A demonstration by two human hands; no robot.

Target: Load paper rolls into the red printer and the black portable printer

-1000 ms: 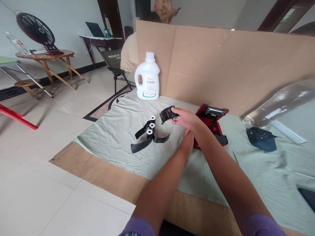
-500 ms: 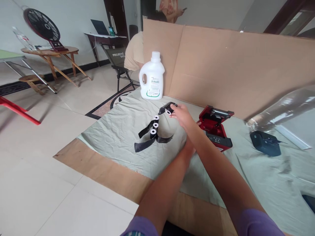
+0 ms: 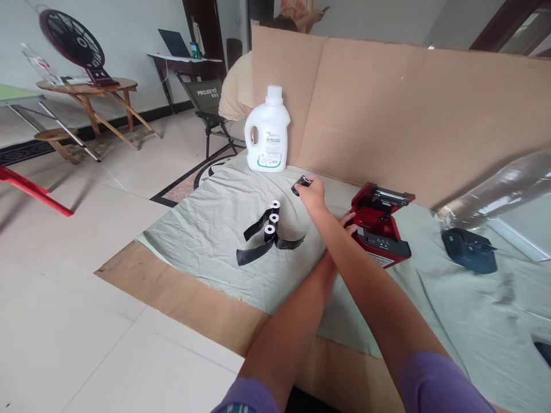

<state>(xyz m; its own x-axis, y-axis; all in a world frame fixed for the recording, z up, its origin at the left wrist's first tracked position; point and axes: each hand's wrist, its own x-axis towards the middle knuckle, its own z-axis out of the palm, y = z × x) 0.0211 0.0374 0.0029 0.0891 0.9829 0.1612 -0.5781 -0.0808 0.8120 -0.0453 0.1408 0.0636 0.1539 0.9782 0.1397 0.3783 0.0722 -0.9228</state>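
My right hand is closed around a small black roll, held above the cloth behind the other rolls. Crossing beneath the right forearm, my left arm reaches to a red and black printer whose lid stands raised. The fingers of my left hand lie stretched and apart against the printer's left side; the right forearm hides much of that hand. Three more black rolls with white cores stand in a line on the cloth, their loose black strips curling outward.
Behind the rolls stands a white detergent bottle. A tall cardboard sheet borders the back of the grey-green cloth. To the right lie a dark blue object and clear plastic wrap. A person sits behind the cardboard.
My right hand has moved slightly up and right with the roll, whose loose strip no longer trails to the left. More of my left hand's fingers now show on the printer's side.
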